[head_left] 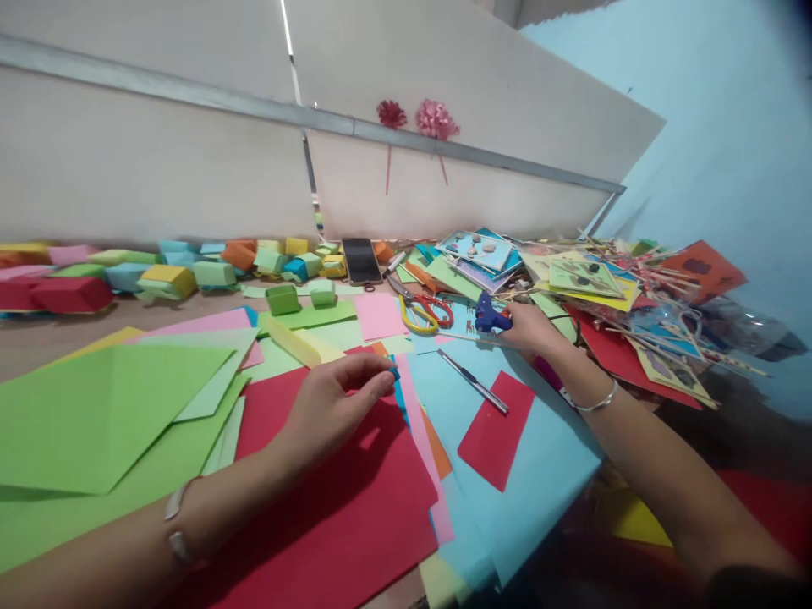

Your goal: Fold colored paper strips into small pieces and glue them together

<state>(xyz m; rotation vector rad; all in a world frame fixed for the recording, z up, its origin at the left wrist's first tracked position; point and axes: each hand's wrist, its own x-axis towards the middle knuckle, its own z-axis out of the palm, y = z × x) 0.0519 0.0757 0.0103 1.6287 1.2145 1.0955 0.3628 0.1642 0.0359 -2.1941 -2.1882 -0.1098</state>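
My right hand is closed around a blue hot glue gun, its nozzle end over the light blue paper. My left hand hovers above a red sheet, thumb and fingers closed together. A bit of blue shows at its fingertips; whether that is a held scrap or paper underneath, I cannot tell. Between the hands lies a craft knife, its end resting on a small red paper piece. Yellow-handled scissors and red-handled scissors lie beyond it.
Green sheets are layered at the left. Folded paper boxes line the back, beside a phone. Decorated cards and sticks are piled at the right. Two paper flowers hang on the board behind.
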